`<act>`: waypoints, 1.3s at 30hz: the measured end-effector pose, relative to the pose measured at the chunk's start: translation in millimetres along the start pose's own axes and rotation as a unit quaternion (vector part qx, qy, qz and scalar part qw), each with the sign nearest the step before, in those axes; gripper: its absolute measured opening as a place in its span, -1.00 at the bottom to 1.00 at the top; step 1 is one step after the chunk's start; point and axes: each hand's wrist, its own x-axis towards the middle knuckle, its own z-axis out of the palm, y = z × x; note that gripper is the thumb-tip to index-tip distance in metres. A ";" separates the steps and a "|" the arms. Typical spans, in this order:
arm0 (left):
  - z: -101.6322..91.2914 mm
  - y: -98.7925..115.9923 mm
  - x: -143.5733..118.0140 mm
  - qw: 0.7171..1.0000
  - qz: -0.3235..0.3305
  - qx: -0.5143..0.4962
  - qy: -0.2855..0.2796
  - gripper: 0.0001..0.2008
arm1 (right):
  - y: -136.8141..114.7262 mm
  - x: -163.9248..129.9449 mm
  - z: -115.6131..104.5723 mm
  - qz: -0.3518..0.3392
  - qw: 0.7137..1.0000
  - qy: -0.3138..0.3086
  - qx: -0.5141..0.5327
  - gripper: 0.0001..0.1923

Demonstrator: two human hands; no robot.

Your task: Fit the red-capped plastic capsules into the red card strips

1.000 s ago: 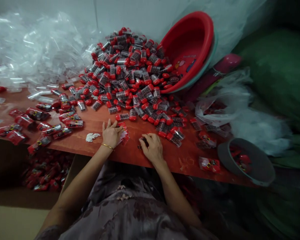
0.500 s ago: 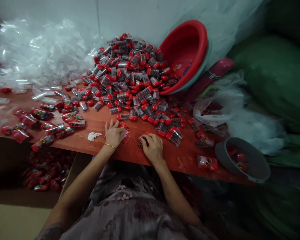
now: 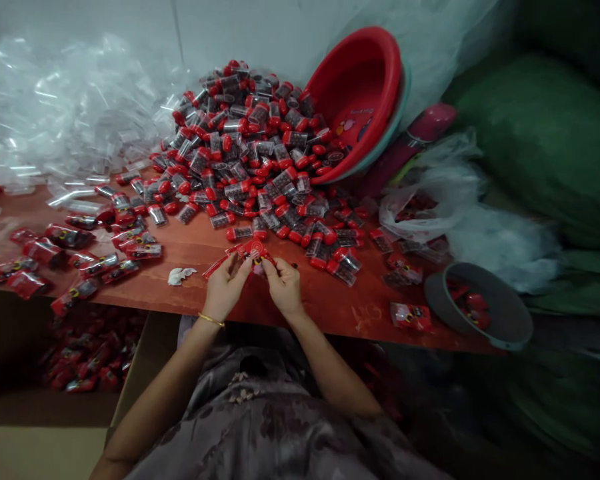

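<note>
My left hand (image 3: 226,285) and my right hand (image 3: 283,283) are raised just above the red-brown table (image 3: 190,250), near its front edge. Between them they hold a small red printed packet (image 3: 253,251); the left hand pinches its left side, the right its right side. The right hand also seems to hold a small dark vial against the packet, but I cannot tell clearly. A big heap of clear vials with red caps (image 3: 245,147) lies just beyond the hands.
A red basin (image 3: 360,100) leans tilted behind the heap. Clear plastic bags (image 3: 65,113) pile at the back left. Filled red packets (image 3: 80,250) lie at the left. A grey bowl (image 3: 480,303) stands at the right edge, a box of packets (image 3: 85,347) below the table.
Both hands lifted off the table and came together. The red packet, flat under the left hand before, is now held up between both hands.
</note>
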 end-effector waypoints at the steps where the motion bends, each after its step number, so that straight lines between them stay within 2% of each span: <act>1: 1.0 0.2 -2.8 1.000 -0.024 -0.013 -0.013 -0.65 | -0.6 -2.8 -0.9 -0.016 1.000 0.003 -0.025 -0.68; 4: 4.7 -2.4 -9.7 0.998 -0.045 -0.041 -0.019 -0.64 | -3.1 -11.2 1.2 -0.052 0.995 0.003 -0.083 -0.68; 8: 1.4 -7.7 -11.1 0.993 -0.062 -0.097 0.036 -0.62 | -4.5 -17.3 1.5 -0.085 0.989 -0.031 -0.120 -0.73; 10: -5.3 -6.9 -8.1 0.992 -0.057 -0.099 0.061 -0.60 | -1.2 -18.5 -10.3 -0.110 0.980 -0.037 -0.162 -0.76; 12: -12.3 -3.9 -4.0 0.990 -0.047 -0.102 0.081 -0.59 | 4.8 -19.1 -30.9 -0.109 0.967 -0.017 -0.230 -0.74; 15: -15.2 -0.6 0.8 0.989 -0.056 -0.103 0.087 -0.60 | 12.8 -19.4 -61.6 -0.015 0.933 0.033 -0.359 -0.62; 17: -10.1 -2.0 2.0 0.989 -0.072 -0.101 0.081 -0.60 | 13.5 -18.0 -69.2 0.079 0.895 0.009 -0.438 -0.45; 19: -2.0 -5.4 1.3 0.989 -0.089 -0.097 0.071 -0.60 | 11.0 -13.8 -63.5 0.146 0.858 -0.054 -0.489 -0.34; 22: 5.6 -8.7 -1.8 0.988 -0.109 -0.096 0.053 -0.58 | 6.4 -0.3 -44.7 0.171 0.832 -0.100 -0.518 -0.30; 25: -0.2 -6.2 -4.3 0.988 -0.111 -0.097 0.054 -0.59 | 3.9 14.4 -38.2 0.151 0.834 -0.096 -0.522 -0.42; 28: -12.7 -1.9 -4.6 0.986 -0.115 -0.107 0.060 -0.61 | 3.5 18.2 -45.3 0.109 0.841 -0.089 -0.522 -0.59; 32: -18.5 -0.7 -4.1 0.983 -0.128 -0.126 0.041 -0.60 | 10.1 8.2 -50.2 0.037 0.840 -0.044 -0.539 -0.43; 35: -14.1 -1.6 -4.9 0.979 -0.156 -0.128 0.005 -0.63 | 21.1 2.9 -50.7 0.004 0.840 -0.044 -0.540 -0.57; 37: -11.3 -1.8 -5.7 0.977 -0.172 -0.127 -0.012 -0.64 | 26.7 1.8 -55.6 -0.009 0.859 -0.033 -0.511 -0.68; 39: -10.0 -2.0 -6.3 0.976 -0.180 -0.123 -0.018 -0.64 | 26.5 -1.1 -64.4 -0.027 0.901 -0.032 -0.431 -0.72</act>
